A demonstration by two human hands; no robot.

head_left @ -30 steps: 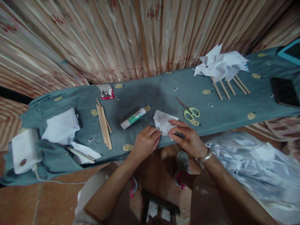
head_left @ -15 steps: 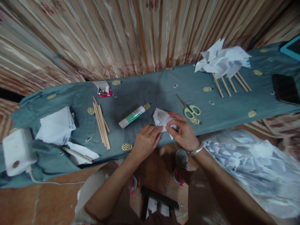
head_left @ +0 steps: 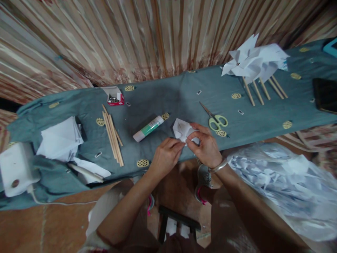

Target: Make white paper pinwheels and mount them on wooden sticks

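Note:
A folded white paper pinwheel head (head_left: 180, 128) is pinched between both hands at the near edge of the cloth-covered table. My left hand (head_left: 168, 154) closes its fingertips on the near left side of the paper. On the right side, the thumb and fingers of my right hand (head_left: 206, 144) grip it, hiding part of the folds. Just right of the paper lie green-handled scissors (head_left: 216, 121). A glue stick (head_left: 148, 129), white and green, rests to the left.
Several wooden sticks (head_left: 112, 137), a red box of metal pins (head_left: 115, 97) and a paper stack (head_left: 61, 137) lie leftward, near a white device (head_left: 17, 170). Finished pinwheels (head_left: 252, 61) and a phone (head_left: 325, 95) lie right. A plastic bag of paper (head_left: 286, 186) stands below.
The view has shifted slightly. Both hands stay pinched on the paper, with only small finger movement at its centre.

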